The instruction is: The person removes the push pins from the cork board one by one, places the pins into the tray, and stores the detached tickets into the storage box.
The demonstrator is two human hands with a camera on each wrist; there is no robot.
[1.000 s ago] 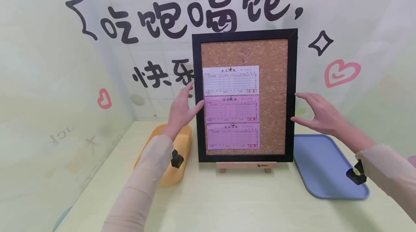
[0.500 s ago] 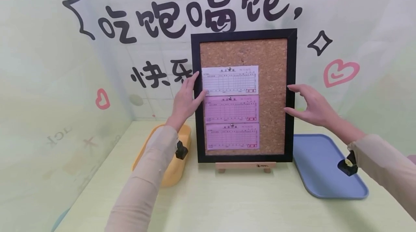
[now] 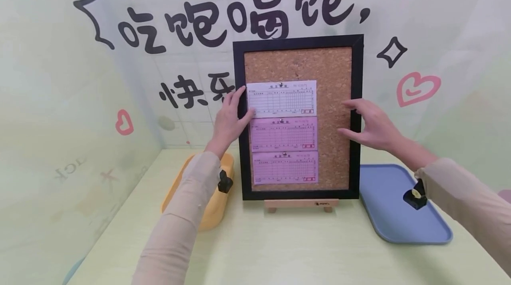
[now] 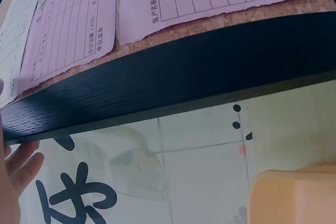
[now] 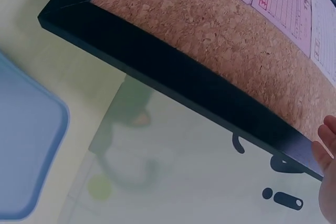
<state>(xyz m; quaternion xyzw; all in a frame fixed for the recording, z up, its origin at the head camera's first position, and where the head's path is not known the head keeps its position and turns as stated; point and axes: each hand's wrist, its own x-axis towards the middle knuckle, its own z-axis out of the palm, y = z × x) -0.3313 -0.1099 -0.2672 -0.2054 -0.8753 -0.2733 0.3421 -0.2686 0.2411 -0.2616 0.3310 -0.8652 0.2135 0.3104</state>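
A black-framed corkboard (image 3: 335, 161) stands upright on a small wooden easel (image 3: 299, 203). Pushpins hold a white receipt slip (image 3: 279, 99) on it, above an upper pink receipt slip (image 3: 284, 135) and a lower pink receipt slip (image 3: 285, 169). My left hand (image 3: 228, 120) grips the board's left edge, thumb in front by the white slip; the left wrist view has its fingers (image 4: 25, 166) beyond the frame's side. My right hand (image 3: 377, 126), holding nothing, reaches in front of the right frame bar, its thumb and fingers apart. Whether it touches the board I cannot tell.
A blue tray (image 3: 399, 205) lies on the table (image 3: 303, 249) right of the board. On the left stands a yellow container (image 3: 213, 209), partly behind my left sleeve. A printed backdrop (image 3: 191, 134) rises behind the board.
My left hand has moved right and slightly up onto the frame's left edge. My right hand has moved left and up, from beside the frame to in front of it. The slips stay put.
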